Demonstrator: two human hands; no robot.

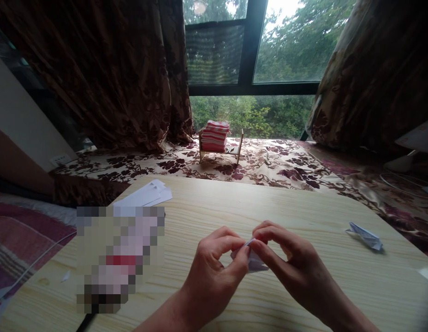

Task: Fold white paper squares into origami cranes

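Note:
A small piece of folded white paper (257, 263) is pinched between both my hands, just above the wooden table. My left hand (217, 263) grips its left side between thumb and forefinger. On the other side, my right hand (290, 253) presses thumb and fingers together at the paper's upper edge. The fingers cover much of the paper, so its full shape is hidden. To the right lies a separate folded paper piece (366, 236), narrow and pointed at one end, touched by neither hand.
Paper strips (145, 194) lie at the table's (214, 198) back left, beside a pixelated item (120, 258) with a black cord. A paper scrap (65, 276) is at far left. Beyond, a small wooden rack (240, 150) holds red-and-white striped cloths (214, 137) on the patterned window ledge.

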